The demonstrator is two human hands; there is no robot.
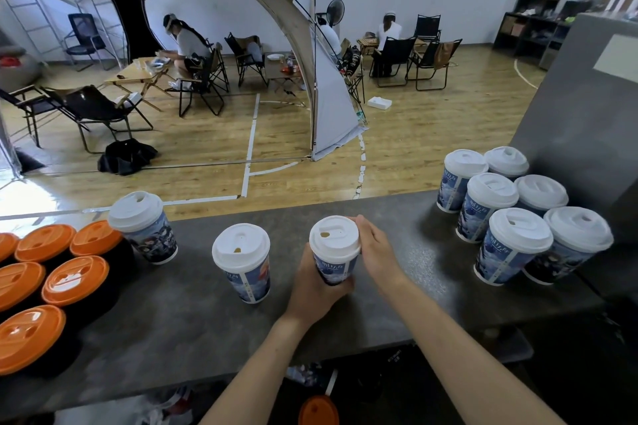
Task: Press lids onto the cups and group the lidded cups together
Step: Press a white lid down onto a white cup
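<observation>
at the lower centre of the frame the left hand (316,290) wraps its fingers and thumb round the body of a blue printed cup (334,269), which stands on the grey counter (207,338). the right hand (378,252) comes in from the right, its fingers bent round the far right edge of the white lid (334,235) that sits on this cup. just left of it a second lidded cup (247,272) stands alone, and further left, nearer the counter's far edge, a third lidded cup (148,235). at the right of the frame six lidded cups (492,197) stand close together in a cluster. at the left edge dark cups with orange lids (76,281) crowd together.
</observation>
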